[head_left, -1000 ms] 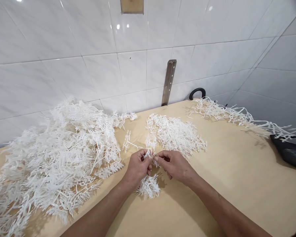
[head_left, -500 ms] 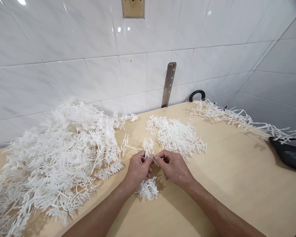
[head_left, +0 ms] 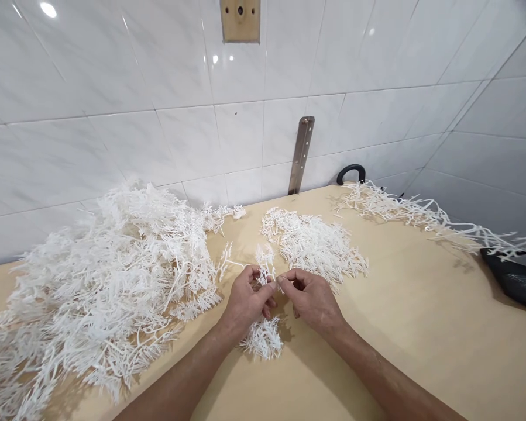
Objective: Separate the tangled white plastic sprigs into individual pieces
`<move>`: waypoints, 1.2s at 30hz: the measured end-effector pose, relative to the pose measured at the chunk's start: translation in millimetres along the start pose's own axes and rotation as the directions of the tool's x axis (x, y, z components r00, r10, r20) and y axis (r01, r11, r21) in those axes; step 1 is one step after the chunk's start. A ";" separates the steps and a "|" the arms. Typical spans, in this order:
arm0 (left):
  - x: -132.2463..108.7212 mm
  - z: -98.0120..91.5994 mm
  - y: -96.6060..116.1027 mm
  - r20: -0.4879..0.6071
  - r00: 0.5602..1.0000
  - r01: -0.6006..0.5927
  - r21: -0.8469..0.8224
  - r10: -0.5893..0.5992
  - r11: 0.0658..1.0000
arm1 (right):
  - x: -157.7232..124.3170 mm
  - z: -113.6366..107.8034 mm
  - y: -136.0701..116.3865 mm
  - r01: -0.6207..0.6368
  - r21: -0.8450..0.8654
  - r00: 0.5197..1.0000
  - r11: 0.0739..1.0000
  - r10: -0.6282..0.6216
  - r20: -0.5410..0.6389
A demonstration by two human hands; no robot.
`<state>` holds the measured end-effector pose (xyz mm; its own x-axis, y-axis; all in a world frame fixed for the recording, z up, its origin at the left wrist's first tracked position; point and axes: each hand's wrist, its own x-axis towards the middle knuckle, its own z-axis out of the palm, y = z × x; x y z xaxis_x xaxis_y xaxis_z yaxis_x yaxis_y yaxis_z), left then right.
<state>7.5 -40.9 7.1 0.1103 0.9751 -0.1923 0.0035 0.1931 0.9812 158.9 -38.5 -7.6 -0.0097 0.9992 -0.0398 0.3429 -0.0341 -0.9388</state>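
Observation:
My left hand (head_left: pixel 250 297) is closed around a white branching plastic sprig (head_left: pixel 265 257), whose thin stem reaches out to the left. Close beside it, my right hand (head_left: pixel 310 295) pinches with thumb and forefinger at the sprig's tip; the small bit between those fingers is mostly hidden. Under my left hand a small white tuft (head_left: pixel 263 339) rests on the table. A large heap of white branching sprigs (head_left: pixel 122 280) lies to the left. Just beyond my right hand is a smaller pile of short white pieces (head_left: pixel 313 242).
Bare white stems (head_left: pixel 403 207) lie along the table's far right edge. A black chair armrest (head_left: pixel 515 280) stands at the right, and a black curved handle (head_left: pixel 351 171) at the back. A metal bracket (head_left: pixel 301 155) is fixed to the tiled wall behind the wooden table (head_left: pixel 420 327).
My two hands have moved slightly apart at the fingertips. The whole view has shifted down a little; the piles look the same.

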 end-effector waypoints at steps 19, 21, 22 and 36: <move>2.2 -0.6 -4.6 -0.007 0.999 0.033 0.099 -0.032 0.995 | -0.3 4.0 3.4 0.135 -0.082 0.990 0.988 -0.138 -0.040; 2.0 -0.1 -5.1 -0.007 1.000 0.028 0.104 -0.027 0.994 | -0.8 4.3 3.1 0.161 -0.088 0.985 0.983 -0.165 -0.040; 2.2 0.0 -5.8 -0.010 1.000 0.027 0.112 -0.026 0.993 | -0.9 4.7 3.1 0.170 -0.087 0.984 0.982 -0.174 -0.037; 0.4 -3.7 -14.7 -0.011 0.979 -0.150 0.633 0.202 0.759 | -0.4 11.0 6.5 0.181 -0.176 0.983 0.968 -0.176 0.047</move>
<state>3.8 -42.9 -7.4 0.0981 0.9951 0.0102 0.6155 -0.0687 0.7851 150.8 -39.3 -17.5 -0.1136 0.9874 0.1098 0.4951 0.1521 -0.8554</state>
